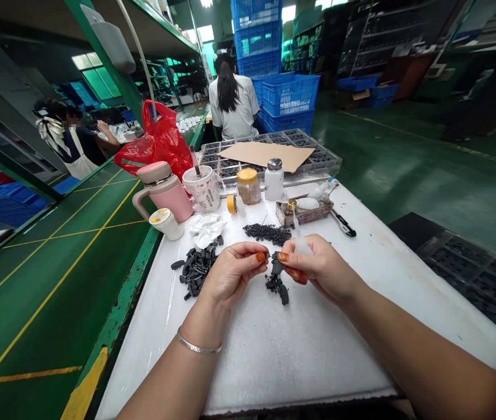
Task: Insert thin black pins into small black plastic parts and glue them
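Work on the white table (274, 350), seen from the head view. Left hand (234, 271) at 9 o'clock of a black part (275, 265), thumb and first finger pinched narrow on a tiny bit, too small to name. Right hand (317, 268) at 3 o'clock of it, fingertips pinching the part, other fingers curled round a small clear bottle (302, 245). Part held up, just above a few more black parts (276, 286) lying at 6 o'clock. Bigger pile (195, 269) out at 9 o'clock, well apart. Heap of tiny black grains (268, 233) at 12 o'clock, near.

Step in hand, at a guess: putting the tiny bit and the black part together, tip to tip. Next move calling for still hands, a soft pinch, and the bit lined up straight.

Farther at 12 o'clock: pink mug (164, 189), white cup (201, 186), jar (248, 185), red bag (160, 140). Far behind, another person (233, 105), back turned.
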{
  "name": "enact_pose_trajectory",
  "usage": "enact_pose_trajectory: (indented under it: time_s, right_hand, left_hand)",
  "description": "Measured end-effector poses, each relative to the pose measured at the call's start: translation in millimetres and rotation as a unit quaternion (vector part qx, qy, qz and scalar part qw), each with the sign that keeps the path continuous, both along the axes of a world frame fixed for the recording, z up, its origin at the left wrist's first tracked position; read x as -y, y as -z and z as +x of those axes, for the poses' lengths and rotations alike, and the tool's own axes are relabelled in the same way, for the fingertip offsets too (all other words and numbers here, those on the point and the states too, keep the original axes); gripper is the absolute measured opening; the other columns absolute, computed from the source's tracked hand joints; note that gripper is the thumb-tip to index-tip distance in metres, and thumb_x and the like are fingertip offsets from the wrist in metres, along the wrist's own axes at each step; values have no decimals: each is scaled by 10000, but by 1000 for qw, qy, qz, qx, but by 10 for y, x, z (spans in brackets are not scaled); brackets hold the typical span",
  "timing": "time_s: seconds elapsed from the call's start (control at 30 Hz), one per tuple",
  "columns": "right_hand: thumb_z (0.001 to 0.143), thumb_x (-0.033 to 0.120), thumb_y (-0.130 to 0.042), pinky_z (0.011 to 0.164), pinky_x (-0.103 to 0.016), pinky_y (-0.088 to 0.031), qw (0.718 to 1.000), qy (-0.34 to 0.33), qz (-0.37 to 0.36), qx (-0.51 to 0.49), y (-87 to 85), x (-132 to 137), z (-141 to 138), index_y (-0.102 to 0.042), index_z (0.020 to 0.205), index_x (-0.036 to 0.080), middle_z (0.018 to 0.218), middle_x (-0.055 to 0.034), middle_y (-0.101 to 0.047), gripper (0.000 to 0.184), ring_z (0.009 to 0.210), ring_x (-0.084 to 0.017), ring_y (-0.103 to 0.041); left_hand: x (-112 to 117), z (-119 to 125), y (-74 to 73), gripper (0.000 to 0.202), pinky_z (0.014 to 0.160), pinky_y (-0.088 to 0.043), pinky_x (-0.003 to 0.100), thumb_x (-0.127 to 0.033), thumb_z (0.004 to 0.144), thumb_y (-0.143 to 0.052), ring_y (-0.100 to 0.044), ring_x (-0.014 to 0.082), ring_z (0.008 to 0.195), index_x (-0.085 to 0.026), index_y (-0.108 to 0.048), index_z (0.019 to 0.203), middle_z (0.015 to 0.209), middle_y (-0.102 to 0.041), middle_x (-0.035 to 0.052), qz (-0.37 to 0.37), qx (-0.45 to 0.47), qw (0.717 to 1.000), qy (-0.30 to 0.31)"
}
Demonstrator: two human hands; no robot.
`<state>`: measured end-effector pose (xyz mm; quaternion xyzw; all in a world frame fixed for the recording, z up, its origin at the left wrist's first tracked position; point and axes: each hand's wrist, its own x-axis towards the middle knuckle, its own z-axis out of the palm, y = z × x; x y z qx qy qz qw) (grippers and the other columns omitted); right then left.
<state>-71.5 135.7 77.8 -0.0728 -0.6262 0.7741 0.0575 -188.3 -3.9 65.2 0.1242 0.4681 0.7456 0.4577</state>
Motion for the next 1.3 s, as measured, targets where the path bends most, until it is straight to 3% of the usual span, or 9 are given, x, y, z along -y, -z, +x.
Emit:
enact_pose_trajectory:
  time_s: [1.3]
  right_hand:
    - [762,347,-695,449,-194,-284,999,30,7,-16,23,41,-25,-516,616,124,495,31,-468,321,465,-52,-387]
  left_hand:
    - [-34,44,3,217,637,-536,167,-120,540,-850,-650,96,675,-116,-721,715,750,-701,32,11,0,999,-31]
